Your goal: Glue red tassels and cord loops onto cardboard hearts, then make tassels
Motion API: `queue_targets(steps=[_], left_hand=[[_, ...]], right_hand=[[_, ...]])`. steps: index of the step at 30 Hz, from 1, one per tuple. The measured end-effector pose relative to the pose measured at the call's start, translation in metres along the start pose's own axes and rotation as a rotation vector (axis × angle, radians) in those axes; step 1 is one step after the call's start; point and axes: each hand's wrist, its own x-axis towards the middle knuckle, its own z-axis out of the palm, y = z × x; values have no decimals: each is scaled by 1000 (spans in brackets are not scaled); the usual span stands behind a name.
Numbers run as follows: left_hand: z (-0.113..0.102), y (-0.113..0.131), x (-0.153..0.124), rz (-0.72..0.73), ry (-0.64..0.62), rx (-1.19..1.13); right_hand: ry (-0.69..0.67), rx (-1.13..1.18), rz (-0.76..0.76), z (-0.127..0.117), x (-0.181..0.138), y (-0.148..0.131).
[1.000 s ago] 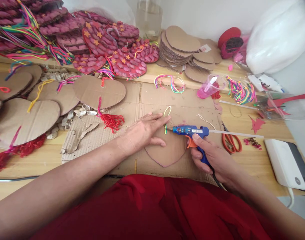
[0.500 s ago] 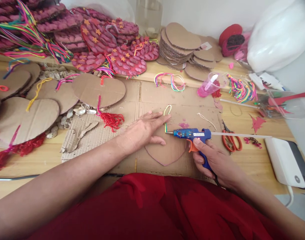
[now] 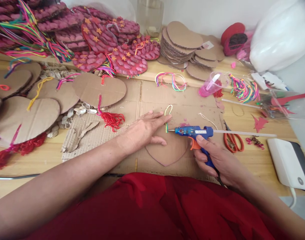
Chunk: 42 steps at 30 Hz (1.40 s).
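left fingers (image 3: 160, 117): extended and flat, gripping nothing. the tips press a yellow-green loop (image 3: 168, 111) onto the top edge of a plain cardboard heart (image 3: 167, 151). the left hand (image 3: 144, 129) lies palm down over the heart's left lobe and hides it.

right fingers (image 3: 199, 141): clenched round the handle of a blue glue gun (image 3: 192, 131), index finger on the orange trigger. the right hand (image 3: 213, 160) holds the gun level, nozzle pointing left. the nozzle tip meets the loop's tails just beside the left fingertips. a clear glue stick (image 3: 242, 134) projects from the gun's rear.

heart position: flat on a cardboard sheet (image 3: 152, 96), point toward the person, between the two hands.

surroundings:
- orange scissors (image 3: 232, 142) lie just right of the gun, under the glue stick.
- a pink cup (image 3: 212, 85), tipped on its side, lies beyond the gun.
- a bundle of coloured cords (image 3: 172, 81) lies beyond the loop, apart from it.
- a red tassel (image 3: 112, 120) lies left of the left hand.
- shells (image 3: 79, 111) lie scattered further left, among other plain hearts.
- a stack of blanks (image 3: 182, 41) stands at the back, with decorated hearts (image 3: 127, 60) to its left.
- a white device (image 3: 289, 163) sits at the right edge.

obstructions: the left forearm and a red garment (image 3: 154, 206) cover the near table edge.
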Motion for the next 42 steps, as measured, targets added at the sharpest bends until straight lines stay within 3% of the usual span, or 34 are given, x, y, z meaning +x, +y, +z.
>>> queue_targets(steps=[17,27,42], left_hand=[[-3,3,1,-5,-7,24],[0,1,0,22,23,11],[-3,3,0,-13,-10,7]], right_hand=[[55,-120,-42,0,-2,11],[18,-39,-40,0,-5,1],[67,-175,-62,-1,-7,6]])
